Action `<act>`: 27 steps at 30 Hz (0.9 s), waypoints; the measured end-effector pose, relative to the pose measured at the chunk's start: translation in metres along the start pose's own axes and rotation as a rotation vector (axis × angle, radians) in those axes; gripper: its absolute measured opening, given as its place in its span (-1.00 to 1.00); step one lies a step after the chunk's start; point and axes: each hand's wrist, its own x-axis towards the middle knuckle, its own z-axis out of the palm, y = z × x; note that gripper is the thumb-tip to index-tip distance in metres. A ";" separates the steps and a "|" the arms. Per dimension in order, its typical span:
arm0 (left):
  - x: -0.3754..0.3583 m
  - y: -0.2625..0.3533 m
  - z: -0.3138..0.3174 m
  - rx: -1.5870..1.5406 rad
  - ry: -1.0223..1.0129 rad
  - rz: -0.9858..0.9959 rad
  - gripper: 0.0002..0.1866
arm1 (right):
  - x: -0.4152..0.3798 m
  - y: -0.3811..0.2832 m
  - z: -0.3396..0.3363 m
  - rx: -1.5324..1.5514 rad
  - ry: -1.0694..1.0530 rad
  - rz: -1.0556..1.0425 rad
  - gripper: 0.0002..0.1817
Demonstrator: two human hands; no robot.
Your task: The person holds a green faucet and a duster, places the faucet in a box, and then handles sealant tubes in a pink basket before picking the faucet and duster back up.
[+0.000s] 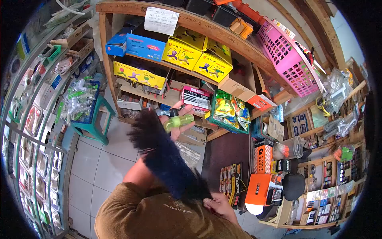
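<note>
From my remote post, I see two bare hands close to a stocked wooden shelf unit. The left hand holds a yellow-green bottle with a black cap, fingers fairly spread around it, just short of the packed shelves. The right hand grips one end of a dark, bushy duster, which slants across the left forearm; whether it touches the bottle, I cannot tell. My widest open room is the pale tiled floor on the left, bounded by a green stool and a glass display rack. On the right, an orange box narrows the space near the right hand.
</note>
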 end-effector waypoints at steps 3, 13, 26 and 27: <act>-0.005 0.005 0.018 -0.144 0.221 0.009 0.00 | -0.004 -0.027 0.014 0.152 0.144 0.105 -0.78; -0.005 0.002 0.017 -0.299 0.187 0.032 0.04 | -0.007 0.007 0.006 0.150 0.084 0.029 -0.81; -0.006 0.004 0.023 0.023 0.021 -0.010 0.02 | -0.007 -0.007 0.016 0.320 0.137 0.003 -0.78; -0.007 0.007 0.021 -0.064 -0.062 -0.020 0.02 | -0.006 -0.007 0.015 0.312 0.131 0.002 -0.78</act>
